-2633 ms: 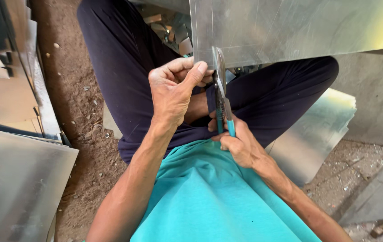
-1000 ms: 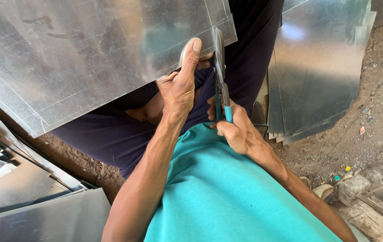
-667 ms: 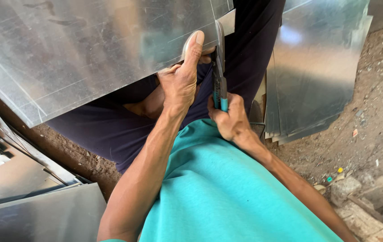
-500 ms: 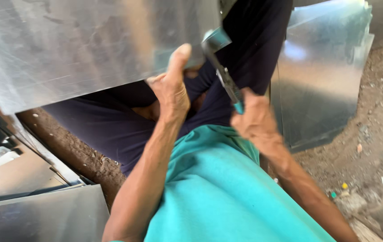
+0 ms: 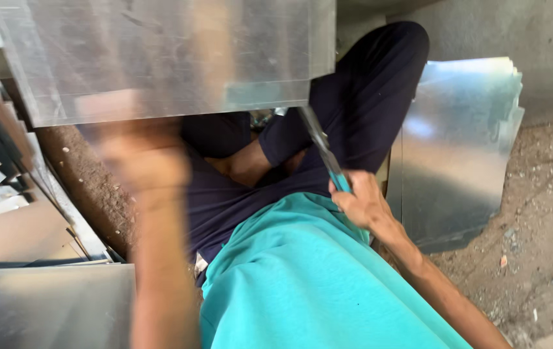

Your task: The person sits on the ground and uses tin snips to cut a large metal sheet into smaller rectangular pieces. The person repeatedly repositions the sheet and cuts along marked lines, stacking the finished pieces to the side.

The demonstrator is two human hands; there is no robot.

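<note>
Head view showed the right hand (image 5: 364, 203) at about four o'clock of centre, its fingers wrapped around the teal-handled metal shears (image 5: 325, 155), whose blades pointed up toward eleven o'clock and met the lower edge of the large metal sheet (image 5: 160, 52) spanning the top. The left hand (image 5: 144, 158), at nine o'clock, was blurred just below that sheet; whether its fingers gripped anything could not be told. A stack of metal sheets (image 5: 464, 142) lay on the dirt floor (image 5: 535, 213) at three o'clock.

Right hand (image 5: 364, 203) grips snips (image 5: 325, 150) under metal sheet (image 5: 160, 52)
</note>
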